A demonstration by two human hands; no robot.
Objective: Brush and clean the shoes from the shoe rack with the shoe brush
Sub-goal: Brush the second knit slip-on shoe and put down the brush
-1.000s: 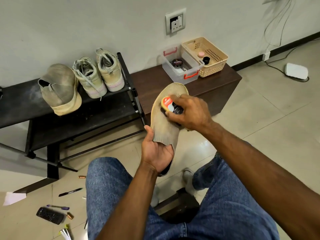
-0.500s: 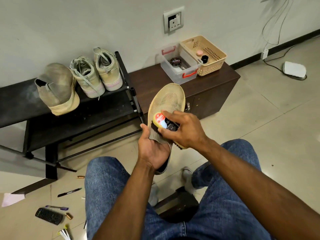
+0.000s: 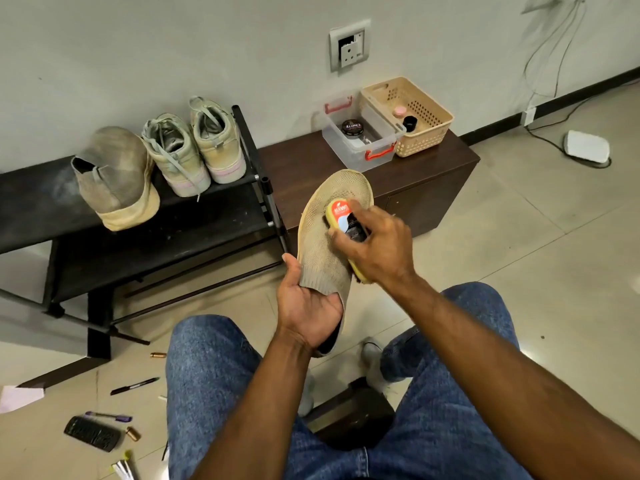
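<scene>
My left hand [image 3: 308, 306] grips the heel end of a tan knit slip-on shoe [image 3: 323, 237], held toe-away above my knees. My right hand [image 3: 377, 251] holds a yellow shoe brush [image 3: 341, 216] with a red and black label, pressed bristles-down on the shoe's upper near the middle. On the black shoe rack [image 3: 207, 223] to the left lie the matching tan shoe [image 3: 114, 174], sole up, and a pair of pale green sneakers [image 3: 194, 147]. The brush's bristles are hidden under it.
A dark wooden cabinet [image 3: 433, 171] right of the rack carries a clear box [image 3: 360, 140] with a polish tin and a beige basket [image 3: 415, 119]. Pens, a remote [image 3: 91, 438] and small items lie on the floor at lower left. A white device [image 3: 585, 147] with cable lies far right.
The brush and my right hand slid down toward the heel, then back up toward the shoe's middle. My left hand has kept its grip on the shoe.
</scene>
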